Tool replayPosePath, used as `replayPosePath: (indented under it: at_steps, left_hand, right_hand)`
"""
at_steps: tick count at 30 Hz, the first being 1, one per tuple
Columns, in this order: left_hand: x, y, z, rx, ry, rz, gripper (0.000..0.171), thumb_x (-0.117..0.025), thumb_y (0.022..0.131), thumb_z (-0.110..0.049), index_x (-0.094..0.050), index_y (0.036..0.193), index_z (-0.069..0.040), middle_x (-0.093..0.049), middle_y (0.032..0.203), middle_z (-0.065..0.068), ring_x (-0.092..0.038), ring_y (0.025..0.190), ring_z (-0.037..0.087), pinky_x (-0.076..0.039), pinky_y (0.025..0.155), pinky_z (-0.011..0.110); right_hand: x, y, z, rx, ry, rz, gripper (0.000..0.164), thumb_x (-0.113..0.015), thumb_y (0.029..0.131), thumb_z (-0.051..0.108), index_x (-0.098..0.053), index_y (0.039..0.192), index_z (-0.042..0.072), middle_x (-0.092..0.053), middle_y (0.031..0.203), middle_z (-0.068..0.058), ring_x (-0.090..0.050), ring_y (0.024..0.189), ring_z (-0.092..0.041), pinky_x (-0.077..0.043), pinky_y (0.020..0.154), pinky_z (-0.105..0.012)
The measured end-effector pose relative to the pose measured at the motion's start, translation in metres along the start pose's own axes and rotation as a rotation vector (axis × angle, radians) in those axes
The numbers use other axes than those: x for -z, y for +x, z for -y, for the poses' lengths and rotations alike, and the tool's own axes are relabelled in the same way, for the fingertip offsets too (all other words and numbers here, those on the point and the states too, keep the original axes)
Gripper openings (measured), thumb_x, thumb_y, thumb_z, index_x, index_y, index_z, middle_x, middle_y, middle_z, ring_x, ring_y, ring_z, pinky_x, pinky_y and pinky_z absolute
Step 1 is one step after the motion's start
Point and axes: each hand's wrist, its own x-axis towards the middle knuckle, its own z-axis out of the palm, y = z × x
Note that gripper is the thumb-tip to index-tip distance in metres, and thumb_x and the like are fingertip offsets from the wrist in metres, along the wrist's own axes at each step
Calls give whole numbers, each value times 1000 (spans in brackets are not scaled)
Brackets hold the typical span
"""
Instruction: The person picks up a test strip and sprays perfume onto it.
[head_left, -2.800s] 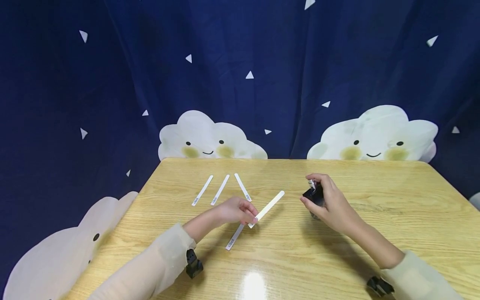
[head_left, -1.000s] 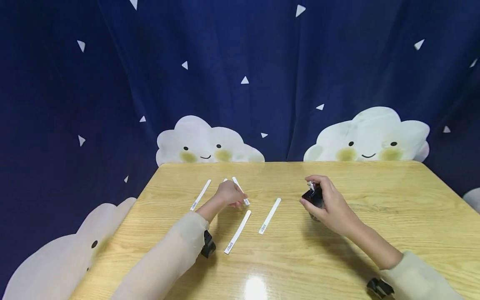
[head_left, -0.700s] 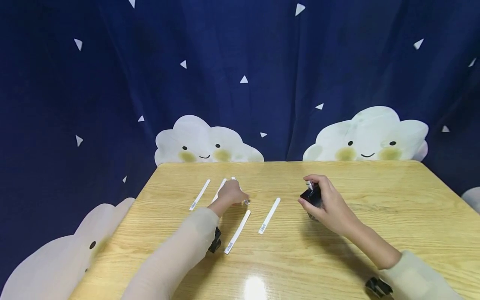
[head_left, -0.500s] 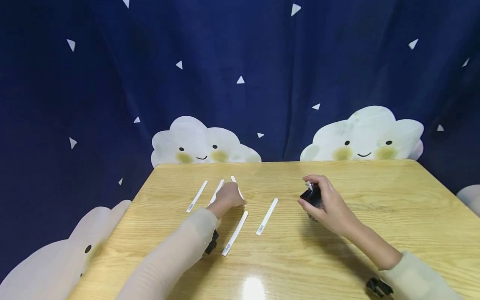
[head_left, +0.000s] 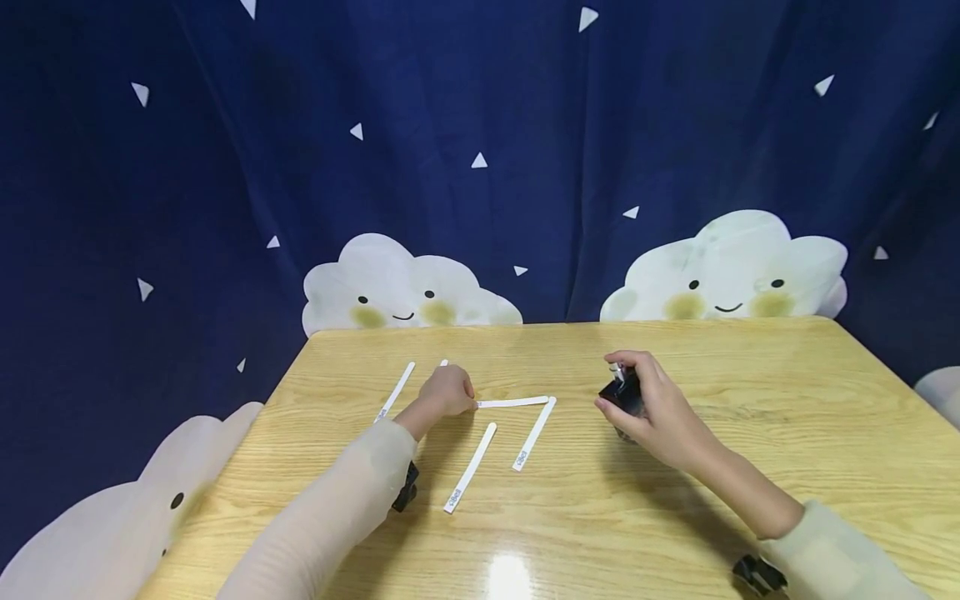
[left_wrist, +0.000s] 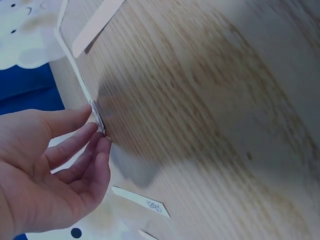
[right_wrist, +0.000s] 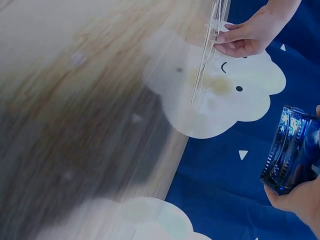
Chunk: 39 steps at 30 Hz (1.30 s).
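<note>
My left hand [head_left: 447,392] pinches the printed end of a white perfume test strip [head_left: 513,402] between thumb and fingertips, as the left wrist view also shows. The strip runs sideways to the right, its far end at the top of another test strip [head_left: 535,433]; whether they touch I cannot tell. In my right hand [head_left: 671,417] is a dark glass perfume spray bottle [head_left: 628,396], held above the table with the index finger at the silvery spray head. The right wrist view shows the bottle's glass [right_wrist: 290,150] as blue.
A slanted test strip [head_left: 470,467] lies nearer me. Left of my hand lies another strip [head_left: 395,392]; one more [head_left: 444,362] is mostly hidden behind the hand. The wooden table [head_left: 712,500] ends at a blue curtain [head_left: 420,100] with clouds.
My left hand, having let go of an earlier strip, has taken hold of the far slanted one and swung it sideways. The right hand with the perfume bottle has stayed nearly still.
</note>
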Motion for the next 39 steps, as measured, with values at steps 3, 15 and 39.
replayPosePath:
  at_steps: [3, 15, 39]
  left_hand:
    - [-3, 1, -1, -14, 17, -7, 15, -77, 82, -23, -68, 81, -11, -67, 91, 2, -58, 74, 15, -47, 59, 27]
    - [-8, 6, -2, -109, -15, 1, 18, -75, 84, -23, -63, 74, -13, -60, 77, -2, -49, 66, 11, -39, 58, 24]
    - [-12, 7, -2, -158, -80, 23, 6, -74, 82, -9, -69, 83, -5, -66, 77, 3, -53, 69, 11, -47, 66, 21]
  right_hand:
    - [0, 0, 0, -2, 4, 5, 59, -77, 78, 10, -45, 128, 7, -54, 112, -10, -51, 91, -13, -51, 69, -26]
    - [1, -1, -2, 2, -17, -11, 59, -78, 77, 10, -47, 126, 7, -55, 113, -9, -50, 94, -11, -48, 73, -22]
    - [2, -3, -1, -27, 0, 31, 58, -76, 80, 12, -45, 129, 8, -54, 118, -10, -53, 95, -14, -52, 72, -29]
